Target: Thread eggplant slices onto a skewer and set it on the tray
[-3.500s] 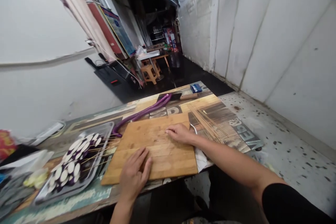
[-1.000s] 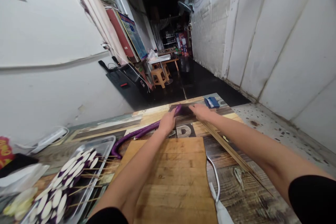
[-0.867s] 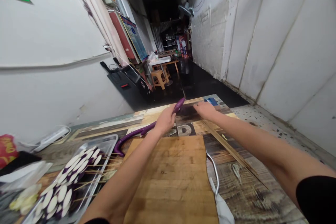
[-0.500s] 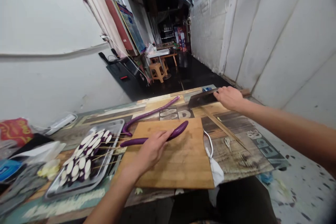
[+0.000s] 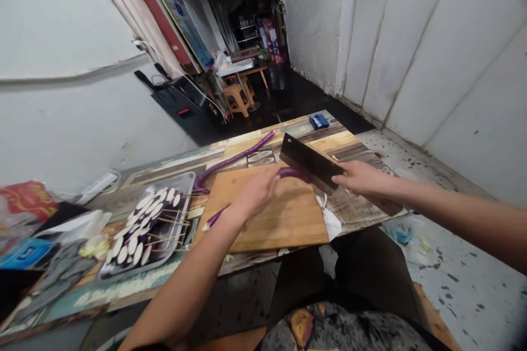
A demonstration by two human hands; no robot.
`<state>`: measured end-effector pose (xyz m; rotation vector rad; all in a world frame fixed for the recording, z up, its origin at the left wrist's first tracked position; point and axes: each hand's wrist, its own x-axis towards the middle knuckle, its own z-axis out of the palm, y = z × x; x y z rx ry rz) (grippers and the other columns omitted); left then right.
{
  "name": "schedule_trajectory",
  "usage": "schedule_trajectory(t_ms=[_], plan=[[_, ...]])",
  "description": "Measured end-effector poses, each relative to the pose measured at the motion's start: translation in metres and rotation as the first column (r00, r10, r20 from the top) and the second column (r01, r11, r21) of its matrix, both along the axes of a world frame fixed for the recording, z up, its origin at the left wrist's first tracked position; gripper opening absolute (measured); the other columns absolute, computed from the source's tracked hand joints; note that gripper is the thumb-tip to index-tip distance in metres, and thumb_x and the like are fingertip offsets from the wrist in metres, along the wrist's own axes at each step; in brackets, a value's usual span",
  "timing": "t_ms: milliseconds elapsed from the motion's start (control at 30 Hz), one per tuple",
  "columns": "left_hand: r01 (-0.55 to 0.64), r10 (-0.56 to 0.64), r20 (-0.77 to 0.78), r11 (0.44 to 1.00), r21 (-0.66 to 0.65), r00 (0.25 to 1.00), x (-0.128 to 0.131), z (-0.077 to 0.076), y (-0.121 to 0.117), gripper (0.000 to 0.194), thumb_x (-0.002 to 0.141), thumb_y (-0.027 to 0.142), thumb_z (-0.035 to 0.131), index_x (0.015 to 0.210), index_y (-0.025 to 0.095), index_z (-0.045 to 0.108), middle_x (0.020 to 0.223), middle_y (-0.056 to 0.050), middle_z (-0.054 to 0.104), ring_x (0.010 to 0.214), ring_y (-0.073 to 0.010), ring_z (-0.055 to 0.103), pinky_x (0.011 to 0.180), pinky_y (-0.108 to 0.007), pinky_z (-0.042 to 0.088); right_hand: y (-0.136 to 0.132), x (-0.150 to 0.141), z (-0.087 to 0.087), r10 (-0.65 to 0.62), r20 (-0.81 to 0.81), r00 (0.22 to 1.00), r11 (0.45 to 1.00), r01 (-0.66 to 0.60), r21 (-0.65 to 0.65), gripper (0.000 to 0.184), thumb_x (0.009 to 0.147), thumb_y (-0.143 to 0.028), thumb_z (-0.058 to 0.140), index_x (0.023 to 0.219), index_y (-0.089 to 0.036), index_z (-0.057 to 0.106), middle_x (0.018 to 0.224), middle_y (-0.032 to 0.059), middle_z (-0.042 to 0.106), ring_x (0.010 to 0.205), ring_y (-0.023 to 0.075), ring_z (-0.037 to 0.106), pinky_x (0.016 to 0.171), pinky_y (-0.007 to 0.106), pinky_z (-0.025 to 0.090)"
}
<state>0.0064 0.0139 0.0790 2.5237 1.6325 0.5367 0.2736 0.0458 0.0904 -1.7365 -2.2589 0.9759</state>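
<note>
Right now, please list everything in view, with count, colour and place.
Table: one, multicoloured, in the foreground.
Board: one, tan, on the table.
Eggplants: two, purple, one on the board, one beyond it.
Cleaver: one, dark, held at the board's far right.
Tray: one, silver, left of the board.
Slices: many, white and purple, in the tray.
Box: one, blue, table's far right.
Bag: one, red, table's left.
Cloth: one, grey, left of the tray.
Stools: two, tan, beyond the table.
Others: partly hidden, blurred or dim, so uncounted.
Left hand: one, bare, holding the near eggplant.
Right hand: one, bare, gripping the cleaver.
</note>
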Motion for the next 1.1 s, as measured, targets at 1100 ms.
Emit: schedule_trajectory(t_ms=[1100], plan=[[-0.217,0.203,-0.133,0.970,-0.105,0.970,-0.062,-0.024,-0.137,0.052,0.085,0.036,0.052,0.134,0.024,0.038,0.134,-0.013,0.045,0.122,-0.0275,0.043,0.103,-0.045,0.032,0.067,0.024,-0.075,0.182,0.166,0.969,0.983,-0.177,-0.044,0.029,0.072,-0.058,0.042,0.071,-0.029,0.039,0.051,0.0108,0.054,0.041,0.0230,0.053,0.047,0.035,0.035]])
